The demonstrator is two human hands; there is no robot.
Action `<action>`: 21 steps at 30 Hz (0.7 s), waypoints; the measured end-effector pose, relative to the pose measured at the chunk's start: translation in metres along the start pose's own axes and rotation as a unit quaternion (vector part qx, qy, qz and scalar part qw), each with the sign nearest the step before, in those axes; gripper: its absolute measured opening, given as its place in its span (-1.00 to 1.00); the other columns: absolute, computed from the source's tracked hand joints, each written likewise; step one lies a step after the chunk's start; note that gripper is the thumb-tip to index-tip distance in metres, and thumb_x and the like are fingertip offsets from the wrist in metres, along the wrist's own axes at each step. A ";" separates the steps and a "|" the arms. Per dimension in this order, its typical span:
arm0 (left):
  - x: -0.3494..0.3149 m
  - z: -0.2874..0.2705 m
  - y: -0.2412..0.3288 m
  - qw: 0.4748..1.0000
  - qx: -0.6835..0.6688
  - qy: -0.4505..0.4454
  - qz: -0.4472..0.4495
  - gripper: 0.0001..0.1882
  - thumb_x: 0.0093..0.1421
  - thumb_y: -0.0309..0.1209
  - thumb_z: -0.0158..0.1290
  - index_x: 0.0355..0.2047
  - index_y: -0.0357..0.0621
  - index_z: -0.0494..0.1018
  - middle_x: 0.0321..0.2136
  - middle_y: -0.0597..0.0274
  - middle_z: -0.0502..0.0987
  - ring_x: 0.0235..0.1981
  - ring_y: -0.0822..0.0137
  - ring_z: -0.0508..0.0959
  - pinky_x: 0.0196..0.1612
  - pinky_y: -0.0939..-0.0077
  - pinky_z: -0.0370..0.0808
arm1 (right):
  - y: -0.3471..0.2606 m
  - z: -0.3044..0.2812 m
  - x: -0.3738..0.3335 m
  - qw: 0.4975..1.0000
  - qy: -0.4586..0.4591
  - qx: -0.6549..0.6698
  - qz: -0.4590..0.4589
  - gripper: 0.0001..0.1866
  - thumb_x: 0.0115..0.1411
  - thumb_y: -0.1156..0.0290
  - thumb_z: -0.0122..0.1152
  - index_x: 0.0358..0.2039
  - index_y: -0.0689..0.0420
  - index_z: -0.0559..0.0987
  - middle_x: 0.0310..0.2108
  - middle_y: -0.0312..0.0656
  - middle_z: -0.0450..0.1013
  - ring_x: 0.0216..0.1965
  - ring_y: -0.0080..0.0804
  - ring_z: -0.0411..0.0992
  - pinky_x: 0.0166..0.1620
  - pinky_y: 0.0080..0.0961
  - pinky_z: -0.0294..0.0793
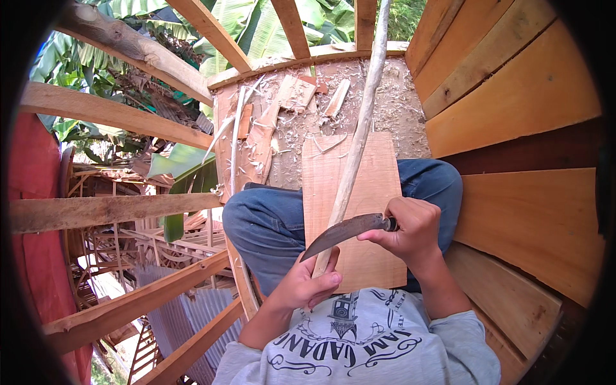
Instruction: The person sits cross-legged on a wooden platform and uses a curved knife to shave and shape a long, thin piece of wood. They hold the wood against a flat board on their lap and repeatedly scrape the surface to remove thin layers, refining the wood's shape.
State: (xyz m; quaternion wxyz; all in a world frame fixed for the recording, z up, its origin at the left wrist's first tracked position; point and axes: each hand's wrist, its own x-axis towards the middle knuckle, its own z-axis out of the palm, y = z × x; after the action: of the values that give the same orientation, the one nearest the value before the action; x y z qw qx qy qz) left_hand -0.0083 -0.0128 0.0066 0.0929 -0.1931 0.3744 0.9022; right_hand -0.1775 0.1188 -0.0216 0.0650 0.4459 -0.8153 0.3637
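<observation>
A long, pale wooden pole (pixel 360 138) runs from my lap up past the far edge of the platform. Its near end is gripped by my left hand (pixel 312 280), with the fingers wrapped round it. In my right hand (pixel 410 232) is the dark handle of a large curved knife (pixel 346 232). The blade points left and crosses over the pole just beyond my left hand; whether its edge touches the wood I cannot tell. Beneath the pole a flat wooden board (pixel 377 186) lies across my lap between my bent knees.
Wood shavings (pixel 401 83) and offcuts (pixel 263 138) litter the floor ahead. Wooden rails (pixel 122 215) line the left side, with a drop to corrugated sheets (pixel 192 330) beyond. A plank wall (pixel 513 83) closes in on the right. Banana leaves (pixel 240 29) hang past the far edge.
</observation>
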 end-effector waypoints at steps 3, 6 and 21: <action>0.002 0.007 0.004 1.000 -0.010 0.000 -0.003 -0.65 0.22 -0.35 0.02 -0.56 -0.06 0.07 -0.87 0.46 0.13 -0.91 0.64 0.13 -0.86 0.74 -0.01 | 0.003 -0.003 0.003 1.000 0.019 0.000 -0.001 -0.28 -0.30 -0.32 0.31 -0.85 0.07 0.20 -0.86 -0.28 0.12 -0.83 -0.34 0.21 -0.73 -0.49 0.15; 0.002 0.007 0.005 0.999 -0.028 -0.009 -0.020 -0.66 0.23 -0.36 0.00 -0.56 -0.06 0.07 -0.86 0.46 0.13 -0.91 0.64 0.13 -0.86 0.73 0.00 | 0.005 -0.006 0.004 0.999 0.031 -0.012 0.002 -0.28 -0.33 -0.34 0.31 -0.85 0.06 0.20 -0.86 -0.28 0.11 -0.83 -0.35 0.21 -0.72 -0.48 0.14; 0.005 -0.012 -0.005 0.992 -0.104 0.062 0.046 -0.81 0.32 -0.33 -0.15 -0.42 -0.09 0.16 -0.86 0.40 0.14 -0.89 0.56 0.16 -0.85 0.70 0.18 | 0.009 -0.007 0.000 0.991 -0.042 0.059 0.117 -0.33 -0.04 -0.23 0.22 -0.78 0.18 0.32 -0.86 -0.17 0.20 -0.79 -0.28 0.26 -0.68 -0.43 0.20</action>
State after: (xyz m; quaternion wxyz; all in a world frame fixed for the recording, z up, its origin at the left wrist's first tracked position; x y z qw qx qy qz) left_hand -0.0077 -0.0174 -0.0066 0.0078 -0.2398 0.2921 0.9258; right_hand -0.1857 0.1265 -0.0211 -0.0388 0.3658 -0.8407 0.3974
